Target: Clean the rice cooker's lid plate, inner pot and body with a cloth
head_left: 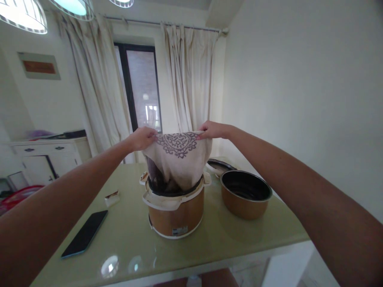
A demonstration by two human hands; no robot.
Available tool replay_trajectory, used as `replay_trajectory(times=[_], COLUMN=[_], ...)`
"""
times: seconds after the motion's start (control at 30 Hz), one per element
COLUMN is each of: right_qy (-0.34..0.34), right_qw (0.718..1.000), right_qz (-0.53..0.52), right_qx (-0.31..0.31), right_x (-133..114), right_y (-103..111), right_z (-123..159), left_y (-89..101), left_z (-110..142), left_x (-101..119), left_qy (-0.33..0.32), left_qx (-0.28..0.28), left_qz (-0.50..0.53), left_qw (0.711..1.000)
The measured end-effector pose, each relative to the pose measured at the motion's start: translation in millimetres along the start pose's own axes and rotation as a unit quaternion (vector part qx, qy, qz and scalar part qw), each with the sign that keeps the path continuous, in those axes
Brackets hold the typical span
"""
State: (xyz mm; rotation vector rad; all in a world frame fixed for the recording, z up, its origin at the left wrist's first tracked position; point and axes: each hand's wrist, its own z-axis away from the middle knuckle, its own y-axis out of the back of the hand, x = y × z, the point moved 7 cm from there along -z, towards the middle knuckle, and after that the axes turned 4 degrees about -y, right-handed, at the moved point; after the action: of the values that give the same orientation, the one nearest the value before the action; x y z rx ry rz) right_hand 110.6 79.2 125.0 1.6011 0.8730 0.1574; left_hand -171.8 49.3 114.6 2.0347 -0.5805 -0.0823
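A cream cloth (179, 159) with a dark lace-like pattern is stretched between my two hands. My left hand (143, 138) pinches its upper left corner, and my right hand (216, 130) grips the upper right corner. The cloth's lower part hangs down into the open top of a gold-and-white cooker body (176, 217), so the cooker's inside is mostly hidden. To the right of the cooker stands a gold inner pot (245, 195) with a dark interior. Behind that pot lies a round lid (220, 166), partly covered by it.
A dark phone or tablet (85, 234) lies on the glossy green tabletop (128, 235) at left, with a small white piece (112, 198) beyond it. A white cabinet (50, 155) stands at far left. Curtains and a window are behind the table; a wall rises at right.
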Motion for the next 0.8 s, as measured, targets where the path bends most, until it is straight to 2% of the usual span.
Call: replay_trajectory(times=[0.07,0.2,0.27,0.37,0.47,0.53,0.6,0.67,0.73,0.8], right_qy=[-0.013,-0.049,-0.059,-0.068,-0.071,-0.064,-0.052,-0.067,-0.125,-0.188], right_qw=[0.998,0.977,0.97,0.969,0.979,0.991,0.998,0.991,0.974,0.957], right_qz=[0.061,0.182,0.196,0.183,0.14,0.082,-0.011,-0.119,-0.189,-0.192], right_qx=[0.019,0.097,0.129,0.152,0.13,0.08,0.016,-0.014,0.023,0.106], right_x=[0.9,-1.3,-1.4,2.3,10.0,15.4,18.6,21.3,25.8,25.5], right_y=[-1.9,-3.9,-5.7,-9.0,-14.9,-22.8,-33.2,-40.9,-43.7,-43.5], right_z=[-4.4,-14.3,-16.6,-15.9,-11.8,-8.3,-5.0,-3.6,-5.8,-9.9], left_y=[-2.7,-13.6,-23.1,-30.6,-24.8,-18.0,-14.7,-19.3,-28.5,-31.7], left_z=[-2.5,2.6,8.0,13.4,14.8,15.3,18.0,25.0,34.9,38.9], left_x=[3.9,7.3,6.1,1.5,-10.0,-18.3,-26.0,-34.0,-37.4,-33.5], left_qy=[0.004,0.041,0.052,0.031,0.024,0.033,0.06,0.129,0.217,0.277], left_qx=[0.013,0.068,0.054,0.017,0.02,0.025,0.009,-0.041,-0.09,-0.071], left_qz=[0.012,0.089,0.082,-0.007,-0.056,-0.041,0.007,0.102,0.21,0.282], left_qw=[1.0,0.993,0.994,0.999,0.998,0.998,0.998,0.986,0.949,0.916])
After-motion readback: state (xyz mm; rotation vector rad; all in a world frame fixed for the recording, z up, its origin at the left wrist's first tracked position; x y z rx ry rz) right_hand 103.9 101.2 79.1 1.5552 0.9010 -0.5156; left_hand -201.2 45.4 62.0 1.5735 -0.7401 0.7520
